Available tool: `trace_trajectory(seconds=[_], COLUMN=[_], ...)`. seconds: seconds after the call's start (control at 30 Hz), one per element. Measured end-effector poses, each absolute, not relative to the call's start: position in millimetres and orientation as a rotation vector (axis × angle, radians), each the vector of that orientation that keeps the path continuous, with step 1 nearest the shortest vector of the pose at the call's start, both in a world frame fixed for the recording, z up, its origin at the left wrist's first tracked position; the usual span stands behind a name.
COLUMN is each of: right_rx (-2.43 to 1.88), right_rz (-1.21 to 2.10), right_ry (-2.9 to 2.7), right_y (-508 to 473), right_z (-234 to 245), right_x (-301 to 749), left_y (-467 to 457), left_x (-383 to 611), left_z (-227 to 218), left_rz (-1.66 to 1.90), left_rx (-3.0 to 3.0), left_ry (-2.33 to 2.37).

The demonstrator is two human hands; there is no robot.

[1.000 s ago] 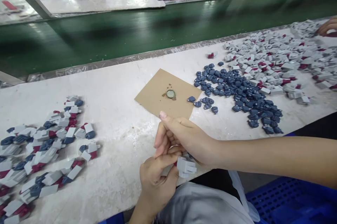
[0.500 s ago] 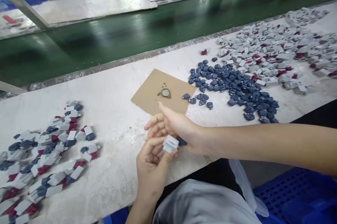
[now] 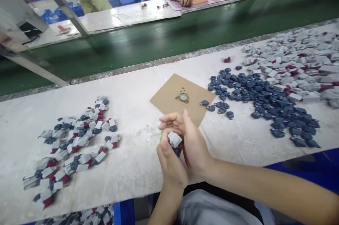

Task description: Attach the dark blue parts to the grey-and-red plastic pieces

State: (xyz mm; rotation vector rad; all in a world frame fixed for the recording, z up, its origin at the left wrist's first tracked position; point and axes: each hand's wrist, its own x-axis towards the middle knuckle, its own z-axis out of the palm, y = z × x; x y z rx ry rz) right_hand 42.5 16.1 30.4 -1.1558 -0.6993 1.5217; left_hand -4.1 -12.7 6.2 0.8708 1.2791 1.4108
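My left hand [image 3: 172,165] is closed around a small grey plastic piece [image 3: 175,139] with a dark blue part [image 3: 177,151] at its lower end. My right hand [image 3: 195,144] cups against it from the right, fingers stretched out and thumb up, its palm close to the blue part; whether they touch is hidden. Just beyond the hands lies a brown cardboard square [image 3: 165,96] with a bottle cap [image 3: 183,97] and dark wet spots on it. To the right are loose dark blue parts [image 3: 251,91], shaped like small fists.
Grey-and-maroon pieces [image 3: 296,59] heap at the far right. Grey, maroon and blue assemblies [image 3: 79,133] spread over the table's left side. A blue crate [image 3: 124,212] with more pieces stands below the edge. Across a green strip [image 3: 148,47], other people work at another table.
The view has shifted left, so the table contents appear farther right. My hands have come closer together, the right palm now against the left hand, and the held piece is turned more upright.
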Motion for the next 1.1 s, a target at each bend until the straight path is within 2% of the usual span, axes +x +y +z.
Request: trace_trajectory(seconds=[0.23, 0.5, 0.7, 0.9, 1.0, 1.1], right_rx=[-0.959, -0.801, -0.720, -0.746, -0.990, -1.181], right_rz=[1.528, 1.773, 1.792, 1.719, 1.640, 1.626], right_ry=[-0.662, 0.004, 0.097, 0.037, -0.171, -0.531], right_y=[9.3, 22.8, 22.7, 19.8, 14.4, 5.1], right_z=[42.9, 51.9, 56.5, 57.9, 54.8, 49.3], right_x=[50.0, 60.1, 59.6, 57.2, 53.0, 49.1], left_y=[-10.6, -5.5, -13.0, -12.2, -11.7, -13.9], left_x=[-19.4, -27.1, -26.4, -25.4, -25.8, -24.3], left_z=[7.9, 16.2, 19.4, 22.3, 20.3, 16.9], left_rz=[1.436, 1.291, 1.370, 1.412, 1.418, 1.468], left_rx=[1.265, 1.643, 1.501, 1.651, 1.744, 1.597], left_ry=[1.214, 1.337, 1.448, 1.523, 1.405, 1.250])
